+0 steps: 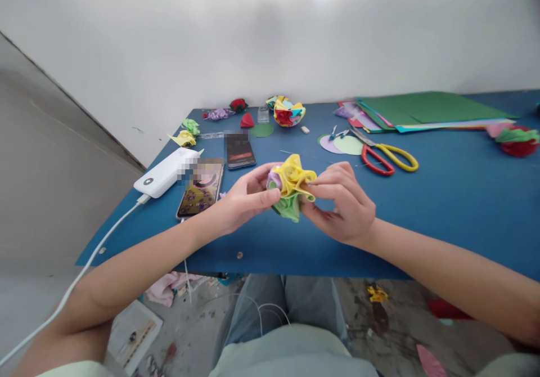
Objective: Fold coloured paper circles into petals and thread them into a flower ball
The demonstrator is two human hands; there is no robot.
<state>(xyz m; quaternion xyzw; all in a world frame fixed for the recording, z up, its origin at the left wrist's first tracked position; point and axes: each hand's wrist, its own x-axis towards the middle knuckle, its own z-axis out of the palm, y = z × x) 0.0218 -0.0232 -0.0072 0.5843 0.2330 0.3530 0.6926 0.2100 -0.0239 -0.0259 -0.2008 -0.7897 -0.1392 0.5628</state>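
Observation:
A paper flower ball (291,183) with yellow, green and lilac ruffled petals is held above the near part of the blue table. My left hand (248,197) grips its left side, the thumb on the green and lilac petals. On the other side, the fingertips of my right hand (343,202) pinch the edge of a yellow petal. Whether those fingertips also hold something small, such as a needle, I cannot tell. A thin needle-like line (291,152) lies on the table just beyond the ball.
Scissors (383,155) with red and yellow handles lie beyond my right hand, near paper circles (341,144). Stacked coloured sheets (434,110) are at the back right. Two phones (240,151) and a white power bank (166,173) with a cable sit left. A finished-looking multicoloured ball (289,112) stands at the back.

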